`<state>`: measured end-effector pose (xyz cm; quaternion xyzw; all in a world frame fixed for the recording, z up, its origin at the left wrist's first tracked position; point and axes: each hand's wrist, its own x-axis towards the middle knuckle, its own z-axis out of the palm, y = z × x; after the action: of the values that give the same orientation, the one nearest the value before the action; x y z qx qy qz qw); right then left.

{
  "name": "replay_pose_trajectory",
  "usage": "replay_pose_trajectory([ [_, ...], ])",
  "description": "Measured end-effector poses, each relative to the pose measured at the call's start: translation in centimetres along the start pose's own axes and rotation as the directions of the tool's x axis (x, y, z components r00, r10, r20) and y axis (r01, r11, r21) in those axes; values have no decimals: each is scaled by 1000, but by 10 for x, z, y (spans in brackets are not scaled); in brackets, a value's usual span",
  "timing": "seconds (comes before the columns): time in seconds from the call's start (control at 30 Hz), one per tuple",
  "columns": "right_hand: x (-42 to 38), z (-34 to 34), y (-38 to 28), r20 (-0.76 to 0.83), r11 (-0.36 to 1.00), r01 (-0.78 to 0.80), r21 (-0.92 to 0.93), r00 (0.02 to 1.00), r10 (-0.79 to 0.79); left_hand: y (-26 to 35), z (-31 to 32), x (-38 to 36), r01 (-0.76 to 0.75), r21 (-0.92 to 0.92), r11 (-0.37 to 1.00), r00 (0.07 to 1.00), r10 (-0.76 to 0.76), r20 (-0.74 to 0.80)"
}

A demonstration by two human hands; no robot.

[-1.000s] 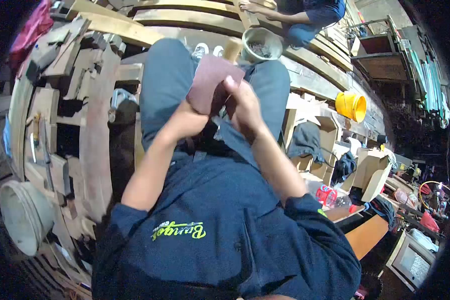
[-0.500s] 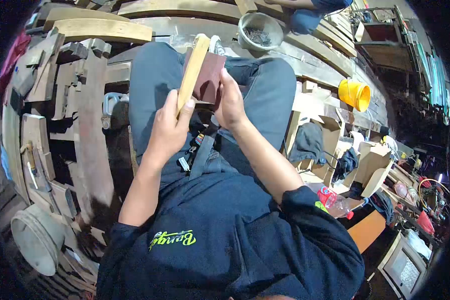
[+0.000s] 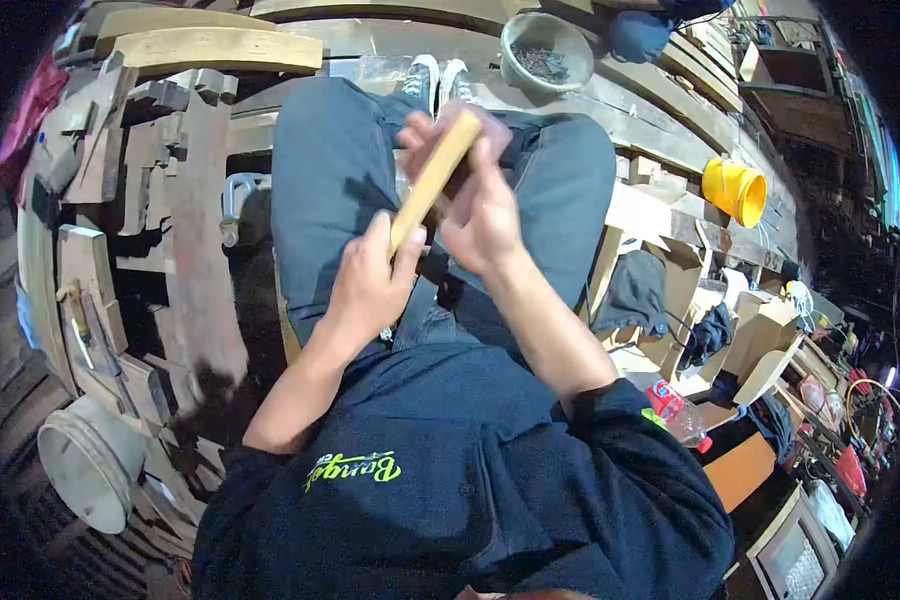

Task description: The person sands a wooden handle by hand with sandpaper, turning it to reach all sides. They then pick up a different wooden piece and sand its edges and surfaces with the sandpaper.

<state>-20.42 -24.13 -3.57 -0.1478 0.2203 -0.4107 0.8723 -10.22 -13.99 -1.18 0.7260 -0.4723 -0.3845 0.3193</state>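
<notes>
A light wooden strip (image 3: 436, 178) slants up and away from me over my lap. My left hand (image 3: 375, 275) is closed round its near end. Behind the strip's far part is a reddish-brown sheet (image 3: 492, 132), blurred by motion. My right hand (image 3: 482, 215) holds this sheet against the strip, thumb on the near side and fingers showing beyond the strip's left edge.
A grey bowl of small dark pieces (image 3: 547, 55) stands beyond my feet. To the right are a yellow bucket (image 3: 735, 190), cardboard boxes and a plastic bottle (image 3: 678, 415). Wood pieces and a whitish bucket (image 3: 92, 465) lie left. Part of another person shows at the top.
The wooden strip and both hands have shifted right, and the strip leans further right. My right hand's fingers now wrap behind the strip with the sheet. The view has shifted slightly.
</notes>
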Motion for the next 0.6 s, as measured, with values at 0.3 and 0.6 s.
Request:
replay_pose_trajectory([
  [0.3, -7, 5, 7, -38, 983, -17, -183, 999, 11, 6, -2, 2, 20, 38, 999, 1000, -20, 5],
  [0.6, -22, -1, 13, -72, 975, 48, -219, 995, -66, 7, 3, 12, 1, -46, 999, 999, 1, 40],
])
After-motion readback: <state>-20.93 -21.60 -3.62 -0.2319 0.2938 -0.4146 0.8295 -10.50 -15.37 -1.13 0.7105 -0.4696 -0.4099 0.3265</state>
